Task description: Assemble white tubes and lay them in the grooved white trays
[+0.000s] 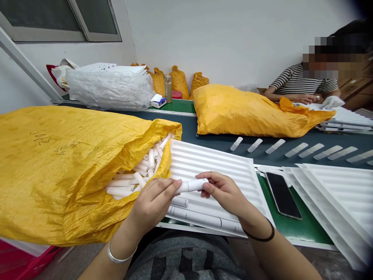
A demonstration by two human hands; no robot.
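Between my two hands I hold a white plastic tube point(194, 185), level above the tray, with a seam line partway along it. My left hand point(157, 200) pinches its left end and my right hand point(220, 190) grips its right end. Beneath them lies a white ribbed tray point(215, 163). Along the tray's near edge rest several white tubes with small dark print, such as a printed tube point(195, 216). Left of the tray, a yellow woven sack point(67, 163) lies on its side, its mouth open, with several loose white tube parts point(140, 173) inside.
A phone point(283, 194) lies right of the tray, beside stacked white trays point(340, 198). Several translucent tubes lie on the dark belt point(215, 144). Beyond stand another yellow sack point(244, 112), a plastic-wrapped bundle point(110, 87), a bottle point(168, 88) and a co-worker in a striped shirt point(297, 81).
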